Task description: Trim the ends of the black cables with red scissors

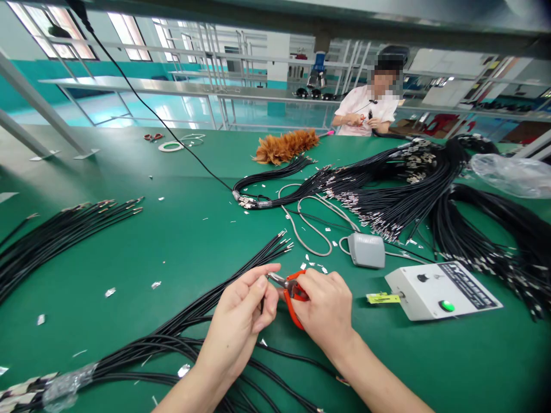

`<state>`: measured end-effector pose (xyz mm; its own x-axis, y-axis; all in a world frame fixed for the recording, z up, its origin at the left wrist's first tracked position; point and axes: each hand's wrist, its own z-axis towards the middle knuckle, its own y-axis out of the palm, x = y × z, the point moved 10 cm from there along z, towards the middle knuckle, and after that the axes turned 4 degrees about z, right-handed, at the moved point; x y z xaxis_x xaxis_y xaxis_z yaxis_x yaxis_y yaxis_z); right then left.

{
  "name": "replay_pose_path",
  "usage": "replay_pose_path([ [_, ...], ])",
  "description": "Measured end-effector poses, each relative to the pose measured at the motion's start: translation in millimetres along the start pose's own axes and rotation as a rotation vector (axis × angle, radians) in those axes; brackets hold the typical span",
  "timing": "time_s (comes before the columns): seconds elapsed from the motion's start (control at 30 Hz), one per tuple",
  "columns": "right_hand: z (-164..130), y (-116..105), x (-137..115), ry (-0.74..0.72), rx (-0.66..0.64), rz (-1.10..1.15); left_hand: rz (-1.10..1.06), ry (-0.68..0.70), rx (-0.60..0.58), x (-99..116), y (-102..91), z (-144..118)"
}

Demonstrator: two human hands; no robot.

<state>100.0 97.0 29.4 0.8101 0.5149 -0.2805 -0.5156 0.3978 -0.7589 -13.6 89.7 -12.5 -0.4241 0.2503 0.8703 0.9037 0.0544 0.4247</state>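
Note:
My left hand (241, 321) pinches the end of a black cable, whose tip is mostly hidden by the fingers. In my right hand (323, 307) is a pair of pliers with orange-red handles (294, 312). Their metal jaws (278, 279) reach to the cable end at my left fingertips; whether they bite on it I cannot tell. Under and beside my left hand lies a bundle of black cables (202, 301) with stripped ends fanned out. Clear wrap (71, 383) binds this bundle at the lower left.
A white control box (443, 289) with a green button and a grey pedal (367, 250) stand right. Large black cable piles (400, 189) lie behind; more cables (73, 226) lie left. A brown feather duster (286, 146), scissors (152, 137) and foil scraps are on the green table. A person (368, 106) sits opposite.

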Motion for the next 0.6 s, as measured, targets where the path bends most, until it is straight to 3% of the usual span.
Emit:
replay_pose_path([
  [0.33,-1.0,0.7,2.7,0.022,-0.024,0.031,0.006,-0.008,0.005,-1.2,-0.1,2.4],
  [0.6,-5.9,8.6,10.3,0.111,-0.086,0.182,0.033,-0.007,-0.005,-3.6,-0.1,2.2],
])
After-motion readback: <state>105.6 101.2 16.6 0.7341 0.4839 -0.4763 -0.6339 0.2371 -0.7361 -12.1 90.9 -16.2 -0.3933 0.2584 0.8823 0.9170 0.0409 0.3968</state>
